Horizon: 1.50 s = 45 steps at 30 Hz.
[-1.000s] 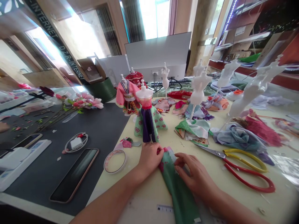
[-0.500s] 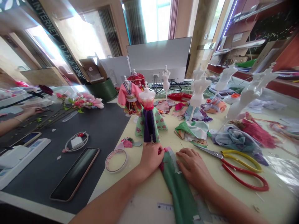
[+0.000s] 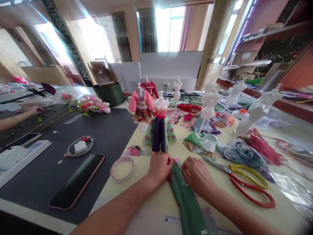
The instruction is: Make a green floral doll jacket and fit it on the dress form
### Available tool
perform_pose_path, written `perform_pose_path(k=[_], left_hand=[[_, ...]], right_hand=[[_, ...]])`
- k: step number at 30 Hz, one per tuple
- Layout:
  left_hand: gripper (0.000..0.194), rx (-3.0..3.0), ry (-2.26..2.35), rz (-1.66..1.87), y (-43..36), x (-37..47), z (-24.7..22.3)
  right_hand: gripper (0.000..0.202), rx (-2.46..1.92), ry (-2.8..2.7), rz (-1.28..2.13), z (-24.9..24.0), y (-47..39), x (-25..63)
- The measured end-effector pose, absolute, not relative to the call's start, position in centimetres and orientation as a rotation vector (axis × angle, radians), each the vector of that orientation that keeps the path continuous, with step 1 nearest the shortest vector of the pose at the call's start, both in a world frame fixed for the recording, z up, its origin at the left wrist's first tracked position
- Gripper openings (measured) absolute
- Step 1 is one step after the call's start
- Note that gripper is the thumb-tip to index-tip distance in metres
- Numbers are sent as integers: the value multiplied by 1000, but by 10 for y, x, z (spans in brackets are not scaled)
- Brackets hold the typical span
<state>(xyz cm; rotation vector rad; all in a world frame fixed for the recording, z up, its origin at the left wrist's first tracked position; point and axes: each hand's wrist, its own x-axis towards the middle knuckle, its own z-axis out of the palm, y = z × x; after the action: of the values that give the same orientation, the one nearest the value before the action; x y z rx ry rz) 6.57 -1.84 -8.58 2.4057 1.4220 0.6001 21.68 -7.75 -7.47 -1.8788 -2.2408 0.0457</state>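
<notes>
A dark banner (image 3: 64, 36) slants across the upper left of the frame, and its white letters read "INTERNET"; the letters before that word are too blurred to make out. Right of it, at upper centre-left, an open cardboard box (image 3: 100, 73) sits on a round green tub (image 3: 111, 94); what either holds is hidden from you.

Low in the centre of the frame, your left hand (image 3: 160, 167) curls closed on the top edge of a green cloth (image 3: 187, 199), pinching its pink-trimmed end. Your right hand (image 3: 198, 175) presses down on the same cloth from the right, fingers bent and touching it; you cannot tell whether it grips or only pins it. The cloth lies flat on the pale worktop (image 3: 246, 209) and runs toward the bottom edge.

Just above your left hand stands a small dress form (image 3: 159, 125) in a flowered green skirt. A roll of tape (image 3: 122, 169) lies left of that hand, a phone (image 3: 77, 180) farther left on the dark mat. Scissors with red and yellow handles (image 3: 246, 186) lie right of your right hand. A co-worker's hand (image 3: 30, 111) rests at the left edge.
</notes>
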Motion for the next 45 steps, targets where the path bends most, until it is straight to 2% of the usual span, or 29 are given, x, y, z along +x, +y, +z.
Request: perform_pose_path(k=[6, 13, 17, 23, 35, 41, 45], left_hand=[[13, 2392, 1424, 615, -18, 66, -88], [13, 2396, 1421, 605, -15, 65, -91], [12, 2397, 1415, 602, -16, 65, -90], [14, 2383, 1416, 586, -16, 65, -89], [13, 2398, 1402, 598, -15, 65, -92], [15, 2385, 1394, 586, -15, 65, -91], [14, 2390, 1398, 588, -15, 65, -91]], right_hand=[[18, -1892, -2165, 152, -78, -77, 220], [9, -1822, -1851, 578, -86, -71, 223], [21, -1692, -1639, 813, -94, -67, 224], [38, -1634, -1515, 923, -102, -65, 227], [25, -1655, -1390, 1157, -101, -68, 230], [44, -1653, -1168, 1308, -81, -74, 227], [48, -1600, -1097, 1446, -79, -75, 225]])
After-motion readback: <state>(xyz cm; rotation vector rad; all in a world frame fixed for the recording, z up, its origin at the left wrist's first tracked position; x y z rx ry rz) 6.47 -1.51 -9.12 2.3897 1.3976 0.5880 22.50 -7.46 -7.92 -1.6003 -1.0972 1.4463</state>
